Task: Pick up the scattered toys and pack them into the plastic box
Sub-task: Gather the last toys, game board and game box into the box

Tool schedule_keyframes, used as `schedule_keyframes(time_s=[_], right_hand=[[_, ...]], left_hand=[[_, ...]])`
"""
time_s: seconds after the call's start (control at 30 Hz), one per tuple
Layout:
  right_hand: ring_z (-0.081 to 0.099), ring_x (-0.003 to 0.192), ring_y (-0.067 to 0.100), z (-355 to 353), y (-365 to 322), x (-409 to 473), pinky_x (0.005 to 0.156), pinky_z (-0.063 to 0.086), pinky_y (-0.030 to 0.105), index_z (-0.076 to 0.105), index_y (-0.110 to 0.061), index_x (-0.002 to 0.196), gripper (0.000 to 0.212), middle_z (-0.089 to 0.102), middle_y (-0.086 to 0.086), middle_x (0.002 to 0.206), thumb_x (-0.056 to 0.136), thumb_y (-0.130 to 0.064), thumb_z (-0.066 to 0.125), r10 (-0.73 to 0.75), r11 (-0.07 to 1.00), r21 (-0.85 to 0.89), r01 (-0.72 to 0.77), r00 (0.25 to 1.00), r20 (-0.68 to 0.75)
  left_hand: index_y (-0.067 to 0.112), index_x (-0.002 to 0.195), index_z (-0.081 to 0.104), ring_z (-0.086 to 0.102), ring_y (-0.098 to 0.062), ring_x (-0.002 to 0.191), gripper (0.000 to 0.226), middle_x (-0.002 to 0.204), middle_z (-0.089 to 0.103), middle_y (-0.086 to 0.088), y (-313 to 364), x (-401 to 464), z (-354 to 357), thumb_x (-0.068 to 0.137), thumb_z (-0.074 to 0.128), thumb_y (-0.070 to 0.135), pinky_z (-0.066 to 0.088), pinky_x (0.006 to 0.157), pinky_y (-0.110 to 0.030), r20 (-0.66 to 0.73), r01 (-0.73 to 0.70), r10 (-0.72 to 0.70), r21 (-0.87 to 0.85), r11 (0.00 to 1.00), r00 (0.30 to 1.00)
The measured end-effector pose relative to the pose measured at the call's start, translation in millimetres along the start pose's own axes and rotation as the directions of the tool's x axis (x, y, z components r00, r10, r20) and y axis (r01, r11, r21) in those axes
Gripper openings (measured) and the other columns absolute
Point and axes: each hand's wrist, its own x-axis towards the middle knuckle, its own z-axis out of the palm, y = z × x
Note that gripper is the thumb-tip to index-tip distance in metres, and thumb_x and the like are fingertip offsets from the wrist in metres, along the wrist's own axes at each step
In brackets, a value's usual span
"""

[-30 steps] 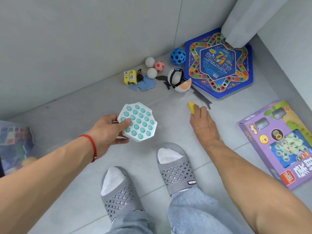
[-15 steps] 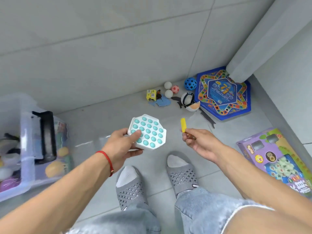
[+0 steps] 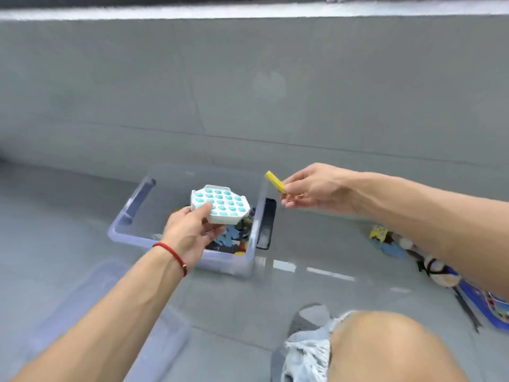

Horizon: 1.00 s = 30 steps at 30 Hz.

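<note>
A clear plastic box [image 3: 129,232] with black handles stands on the grey floor by the wall, with several toys lying in it. My left hand [image 3: 190,232] holds a white octagonal pop toy with teal bubbles [image 3: 221,203] flat over the box's opening. My right hand [image 3: 316,190] pinches a small yellow block [image 3: 275,181] just above and to the right of the box's right rim. More toys lie on the floor at the right: a yellow toy [image 3: 378,233], a blue flat piece [image 3: 394,248] and a black-and-white ball toy [image 3: 438,267].
A clear lid [image 3: 82,304] lies on the floor at the lower left, partly under my left forearm. A blue game board [image 3: 487,304] sits at the right edge. My bare knee [image 3: 385,351] and a grey shoe [image 3: 308,318] fill the lower right. The grey wall runs behind the box.
I have turned left from the corner toys to the box. Both hands carried their toys along; the pop toy is now over the box and the yellow block beside its right rim.
</note>
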Motion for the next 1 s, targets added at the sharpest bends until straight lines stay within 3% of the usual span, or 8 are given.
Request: schedule_keyframes(time_s=[0.13,0.23,0.33,0.43,0.63,0.77,0.9,1.0], right_hand=[[0.068,0.088,0.026,82,-22,46,0.069,0.063,0.029,0.056,0.01,0.125,0.031,0.058,0.024,0.126,0.098,-0.003,0.06,0.055,0.997,0.055,-0.05,0.995,-0.086],[0.065,0.104,0.036,100,-30,53,0.08,0.062,0.04,0.043,-0.002,0.14,0.048,0.043,0.027,0.144,0.097,-0.013,0.061,0.07,0.997,-0.022,-0.073,0.99,-0.119],[0.058,0.119,0.04,79,-32,35,0.085,0.06,0.043,0.049,-0.004,0.136,0.044,0.049,0.03,0.136,0.097,-0.018,0.063,0.037,0.988,-0.147,-0.054,0.992,-0.118],[0.065,0.107,0.026,20,-15,7,0.088,0.06,0.039,0.065,-0.008,0.122,0.029,0.061,0.02,0.125,0.098,-0.022,0.063,0.007,0.953,-0.3,-0.036,0.995,-0.097],[0.068,0.105,0.03,-126,60,-55,0.092,0.057,0.047,0.066,-0.006,0.116,0.022,0.066,0.025,0.12,0.103,-0.021,0.055,0.159,0.85,-0.425,-0.311,0.921,-0.356],[0.07,0.099,0.031,-206,121,-90,0.077,0.059,0.039,0.059,0.0,0.125,0.03,0.069,0.02,0.111,0.104,-0.02,0.052,0.27,0.741,-0.436,-0.51,0.821,-0.503],[0.071,0.098,0.035,-255,178,-94,0.076,0.062,0.042,0.064,-0.002,0.12,0.029,0.071,0.022,0.108,0.1,-0.018,0.051,0.324,0.596,-0.532,-0.601,0.787,-0.526],[0.068,0.088,0.03,-274,209,-82,0.069,0.058,0.035,0.071,-0.01,0.108,0.026,0.071,0.013,0.102,0.094,-0.026,0.057,0.304,0.484,-0.657,-0.577,0.816,-0.492]], left_hand=[[0.005,0.119,0.053,0.065,-0.026,0.079,0.019,0.096,0.067,-0.016,10,19,-33,0.099,0.053,0.006,0.055,0.071,-0.038,-0.131,0.082,-0.092,-0.081,0.993,0.987],[0.003,0.116,0.053,0.067,-0.028,0.079,0.02,0.098,0.065,-0.019,10,39,-39,0.096,0.056,0.002,0.061,0.067,-0.037,-0.136,0.121,-0.103,0.129,0.984,0.985],[0.004,0.108,0.053,0.063,-0.033,0.086,0.025,0.1,0.058,-0.02,1,55,-48,0.086,0.058,-0.006,0.059,0.078,-0.042,-0.208,0.192,-0.119,0.383,0.903,0.971],[0.0,0.103,0.065,0.07,-0.037,0.095,0.04,0.109,0.068,-0.025,-21,91,-52,0.066,0.066,0.015,0.061,0.078,-0.045,-0.236,0.124,0.02,0.58,0.805,0.971],[0.016,0.098,0.068,0.068,-0.028,0.085,0.022,0.094,0.068,-0.009,-30,32,45,0.083,0.055,0.007,0.062,0.077,-0.043,0.105,-0.157,0.116,0.667,0.728,0.988],[0.024,0.089,0.068,0.068,-0.022,0.076,0.019,0.088,0.07,-0.001,-69,18,126,0.078,0.055,0.015,0.063,0.073,-0.04,0.347,-0.294,0.055,0.688,0.664,0.936],[0.028,0.085,0.066,0.068,-0.02,0.084,0.016,0.09,0.071,0.005,-122,19,209,0.076,0.054,0.021,0.059,0.083,-0.035,0.494,-0.395,-0.064,0.76,0.517,0.867],[0.025,0.099,0.065,0.063,-0.023,0.086,0.019,0.104,0.07,-0.001,-170,36,267,0.084,0.057,0.018,0.05,0.078,-0.025,0.531,-0.457,-0.152,0.818,0.349,0.833]])
